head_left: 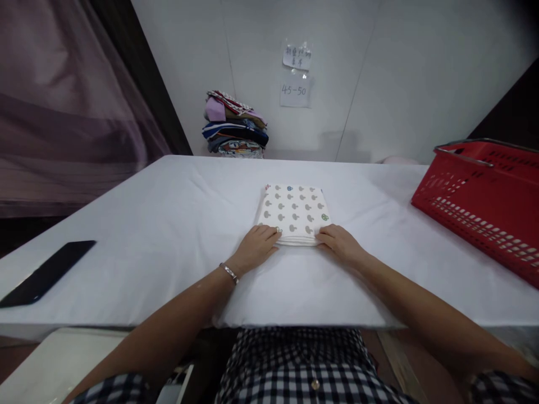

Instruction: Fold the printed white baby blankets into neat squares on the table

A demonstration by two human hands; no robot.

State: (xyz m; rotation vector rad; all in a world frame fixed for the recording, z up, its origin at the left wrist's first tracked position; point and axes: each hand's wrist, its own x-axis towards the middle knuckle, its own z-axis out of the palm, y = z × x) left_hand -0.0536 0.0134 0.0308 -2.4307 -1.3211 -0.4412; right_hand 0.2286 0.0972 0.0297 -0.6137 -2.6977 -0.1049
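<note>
A white cloth printed with small grey mushroom-like shapes and a few coloured ones lies folded into a neat, layered square on the white table. My left hand is at its near left corner, fingers on top and thumb at the front edge. At the near right corner, my right hand pinches the layers in the same way. The stacked folds show along the near edge between both hands. A metal bracelet circles my left wrist.
A red plastic basket with a metal handle stands at the right. A dark flat phone-like slab lies at the left of the white-covered table. Behind the far edge is a pile of folded fabrics, near wall notes.
</note>
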